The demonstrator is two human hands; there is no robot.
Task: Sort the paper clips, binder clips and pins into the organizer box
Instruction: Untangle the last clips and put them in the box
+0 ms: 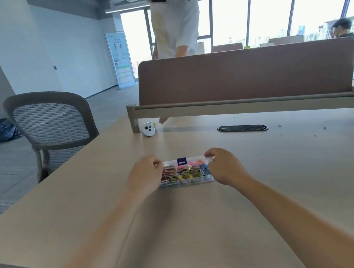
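A clear plastic organizer box (186, 182) lies on the wooden table in front of me. Its compartments hold coloured paper clips (168, 176) at the left, gold and yellow binder clips (188, 174) in the middle and blue ones at the right, with pink pieces at the back. A dark blue label (181, 161) stands at its far edge. My left hand (145, 174) grips the box's left end, fingers curled at the far corner. My right hand (223, 166) grips the right end the same way. Whether the lid is closed is unclear.
A small white device (149, 129) lies near the brown desk divider (247, 74). A black cable slot (242, 128) is set in the table beyond the box. A mesh chair (52, 126) stands at the left. A person in white stands behind the divider.
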